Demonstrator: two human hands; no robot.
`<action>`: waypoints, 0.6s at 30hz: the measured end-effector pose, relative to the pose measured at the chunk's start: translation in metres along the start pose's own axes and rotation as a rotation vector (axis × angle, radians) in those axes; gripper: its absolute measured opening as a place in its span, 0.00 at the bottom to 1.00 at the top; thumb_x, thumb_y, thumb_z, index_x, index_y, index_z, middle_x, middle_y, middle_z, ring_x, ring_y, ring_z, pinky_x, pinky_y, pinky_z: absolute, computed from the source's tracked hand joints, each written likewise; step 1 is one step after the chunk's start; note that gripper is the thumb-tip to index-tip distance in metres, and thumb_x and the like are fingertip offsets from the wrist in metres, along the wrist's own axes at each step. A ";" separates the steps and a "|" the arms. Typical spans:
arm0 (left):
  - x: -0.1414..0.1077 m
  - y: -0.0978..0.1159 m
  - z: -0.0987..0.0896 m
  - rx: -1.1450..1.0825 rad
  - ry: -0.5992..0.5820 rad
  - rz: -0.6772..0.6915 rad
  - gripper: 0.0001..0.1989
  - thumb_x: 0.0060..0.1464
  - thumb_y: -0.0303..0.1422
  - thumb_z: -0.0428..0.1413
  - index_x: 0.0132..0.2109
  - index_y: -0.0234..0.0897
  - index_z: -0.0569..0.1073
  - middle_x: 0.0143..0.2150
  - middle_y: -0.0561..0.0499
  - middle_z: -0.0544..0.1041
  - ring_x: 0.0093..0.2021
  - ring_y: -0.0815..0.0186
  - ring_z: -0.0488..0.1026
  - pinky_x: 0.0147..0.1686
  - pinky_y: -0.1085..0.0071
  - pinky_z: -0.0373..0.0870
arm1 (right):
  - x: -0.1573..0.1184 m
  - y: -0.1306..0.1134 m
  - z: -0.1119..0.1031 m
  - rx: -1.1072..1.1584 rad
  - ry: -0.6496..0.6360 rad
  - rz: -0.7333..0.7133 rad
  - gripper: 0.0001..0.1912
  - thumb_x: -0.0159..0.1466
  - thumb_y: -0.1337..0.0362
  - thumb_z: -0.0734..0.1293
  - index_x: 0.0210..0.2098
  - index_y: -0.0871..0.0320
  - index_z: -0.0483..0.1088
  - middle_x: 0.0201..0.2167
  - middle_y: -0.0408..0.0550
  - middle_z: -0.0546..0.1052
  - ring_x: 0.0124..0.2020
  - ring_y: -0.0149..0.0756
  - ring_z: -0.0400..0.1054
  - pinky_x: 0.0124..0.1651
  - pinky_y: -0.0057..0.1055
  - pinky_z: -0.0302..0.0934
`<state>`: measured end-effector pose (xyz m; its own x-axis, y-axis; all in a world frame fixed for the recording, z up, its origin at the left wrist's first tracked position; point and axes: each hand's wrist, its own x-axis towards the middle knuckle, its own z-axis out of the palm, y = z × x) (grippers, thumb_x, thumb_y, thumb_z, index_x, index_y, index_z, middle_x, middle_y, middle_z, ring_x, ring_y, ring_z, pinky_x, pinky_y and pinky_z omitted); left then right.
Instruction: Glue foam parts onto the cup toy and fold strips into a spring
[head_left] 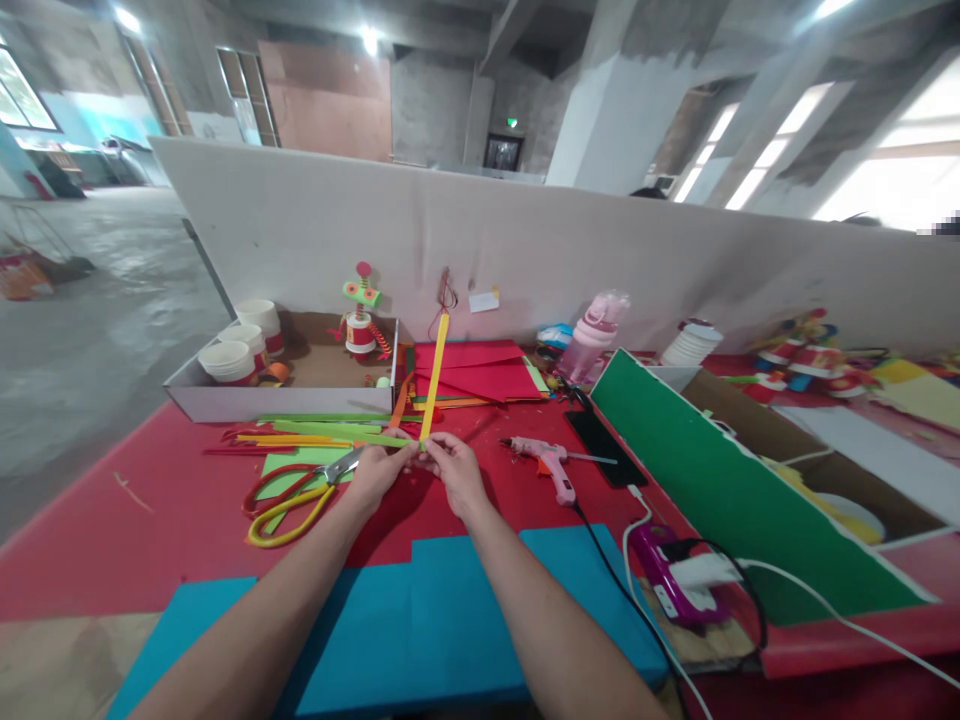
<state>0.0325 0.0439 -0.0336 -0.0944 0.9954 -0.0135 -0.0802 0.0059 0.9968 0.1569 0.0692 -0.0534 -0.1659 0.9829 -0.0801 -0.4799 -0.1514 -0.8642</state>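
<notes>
My left hand (385,470) is closed on a green paper strip (375,437), which points off to the left. Close beside it, my right hand (452,468) pinches the lower end of a yellow paper strip (436,375) that stands upright. The two strips meet between my fingertips. Left of my left hand lie scissors (289,510) with red and yellow handles, partly over green paper (279,478). More coloured strips (300,440) lie behind the scissors. A pink glue gun (551,462) rests right of my right hand.
Paper cups (227,362) and a small cup figure (361,334) stand in a box (285,403) at the back left. Blue sheets (465,620) cover the front. A phone (606,448), power strip (675,580), cables and green-sided box (720,480) are right.
</notes>
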 end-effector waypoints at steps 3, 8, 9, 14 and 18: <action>0.001 -0.002 -0.001 0.018 -0.010 0.007 0.13 0.44 0.40 0.62 0.30 0.36 0.70 0.24 0.54 0.72 0.24 0.70 0.68 0.26 0.74 0.62 | 0.000 0.000 0.000 -0.002 0.012 -0.013 0.14 0.45 0.59 0.75 0.28 0.58 0.72 0.22 0.38 0.72 0.25 0.28 0.67 0.36 0.31 0.68; 0.002 -0.005 -0.003 0.052 -0.014 0.029 0.13 0.46 0.41 0.61 0.30 0.36 0.71 0.24 0.53 0.73 0.25 0.68 0.69 0.27 0.74 0.63 | 0.000 0.000 0.000 -0.012 0.003 -0.019 0.14 0.46 0.58 0.75 0.29 0.58 0.71 0.22 0.38 0.72 0.25 0.28 0.67 0.35 0.31 0.68; 0.002 -0.006 -0.004 0.055 -0.013 0.039 0.12 0.46 0.41 0.61 0.31 0.36 0.71 0.24 0.53 0.73 0.25 0.68 0.69 0.27 0.74 0.63 | 0.000 0.000 0.000 -0.018 -0.004 -0.019 0.15 0.46 0.58 0.75 0.29 0.58 0.71 0.22 0.38 0.72 0.25 0.29 0.67 0.35 0.31 0.68; 0.003 -0.007 -0.004 0.058 0.007 0.062 0.12 0.46 0.40 0.61 0.31 0.36 0.71 0.24 0.53 0.73 0.25 0.69 0.68 0.26 0.74 0.63 | -0.001 -0.002 -0.001 -0.048 -0.025 -0.011 0.16 0.45 0.58 0.75 0.29 0.58 0.71 0.22 0.40 0.73 0.26 0.30 0.69 0.36 0.31 0.69; 0.003 -0.006 -0.003 0.028 0.010 0.038 0.13 0.46 0.41 0.61 0.31 0.35 0.72 0.24 0.52 0.73 0.25 0.68 0.69 0.27 0.73 0.65 | -0.002 -0.004 0.000 -0.061 -0.012 -0.015 0.15 0.44 0.60 0.75 0.28 0.59 0.72 0.25 0.41 0.75 0.27 0.29 0.69 0.37 0.31 0.69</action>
<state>0.0298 0.0469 -0.0402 -0.1069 0.9940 0.0235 -0.0486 -0.0288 0.9984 0.1589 0.0682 -0.0499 -0.1690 0.9837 -0.0612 -0.4287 -0.1293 -0.8941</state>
